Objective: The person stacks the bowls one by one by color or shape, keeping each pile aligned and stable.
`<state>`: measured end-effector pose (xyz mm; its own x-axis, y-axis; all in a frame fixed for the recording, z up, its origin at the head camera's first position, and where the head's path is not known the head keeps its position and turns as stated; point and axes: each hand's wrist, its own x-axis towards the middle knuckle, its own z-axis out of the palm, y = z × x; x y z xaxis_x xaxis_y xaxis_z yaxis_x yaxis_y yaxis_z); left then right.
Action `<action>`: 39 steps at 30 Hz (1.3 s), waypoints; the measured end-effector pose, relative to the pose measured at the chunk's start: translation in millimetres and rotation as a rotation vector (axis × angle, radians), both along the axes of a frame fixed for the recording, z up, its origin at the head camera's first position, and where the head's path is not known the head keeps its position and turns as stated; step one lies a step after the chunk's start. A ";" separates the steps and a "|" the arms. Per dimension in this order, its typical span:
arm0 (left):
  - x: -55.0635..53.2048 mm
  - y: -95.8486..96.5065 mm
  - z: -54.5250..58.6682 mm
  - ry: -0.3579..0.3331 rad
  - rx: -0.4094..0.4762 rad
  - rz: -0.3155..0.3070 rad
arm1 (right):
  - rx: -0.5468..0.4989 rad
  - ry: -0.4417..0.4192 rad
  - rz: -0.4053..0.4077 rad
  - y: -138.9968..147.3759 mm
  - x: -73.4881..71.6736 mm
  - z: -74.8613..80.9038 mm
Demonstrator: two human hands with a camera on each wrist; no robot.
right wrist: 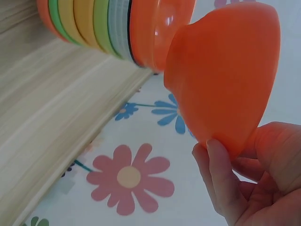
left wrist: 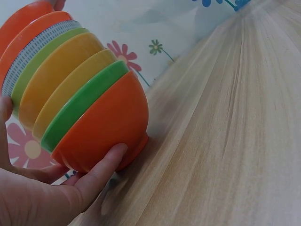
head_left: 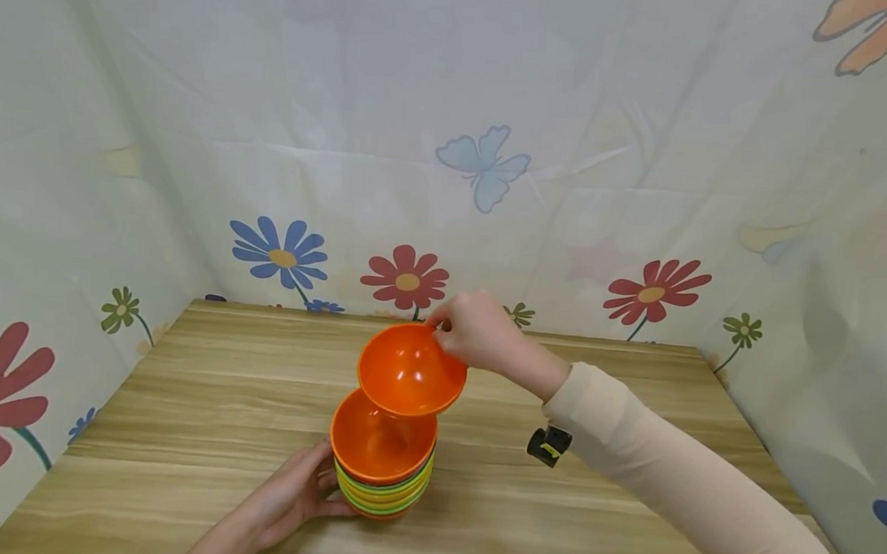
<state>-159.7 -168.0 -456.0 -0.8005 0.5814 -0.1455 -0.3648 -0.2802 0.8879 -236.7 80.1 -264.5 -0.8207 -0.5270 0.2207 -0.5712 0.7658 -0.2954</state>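
Observation:
My right hand (head_left: pixel 480 334) pinches the rim of an orange bowl (head_left: pixel 405 372) and holds it tilted above a stack of nested bowls (head_left: pixel 386 497). Another orange bowl (head_left: pixel 379 442) tops that stack, its inside facing up. From the left side, my left hand (head_left: pixel 289 493) holds the stack low down, thumb against the orange bottom bowl (left wrist: pixel 110 120). Between top and bottom, the left wrist view shows a green bowl (left wrist: pixel 87 103), yellow ones, a light green one and a patterned white rim (left wrist: pixel 37 47). In the right wrist view, the lifted bowl (right wrist: pixel 225 70) partly covers the stack's top.
The stack stands on a wood-grain table (head_left: pixel 226 400) near its front edge. Behind the table and at both sides hangs a pale sheet (head_left: pixel 347 86) printed with flowers and a butterfly. A small black device (head_left: pixel 549 445) sits at the right sleeve.

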 end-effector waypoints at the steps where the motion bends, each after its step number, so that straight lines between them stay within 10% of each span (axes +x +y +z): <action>1: -0.2 0.1 0.0 0.001 -0.001 -0.002 | 0.000 0.005 0.011 -1.3 1.1 -0.7; 39: -1.3 -0.2 1.9 -0.002 -0.012 -0.014 | -0.033 -0.006 0.112 -21.4 15.1 -41.9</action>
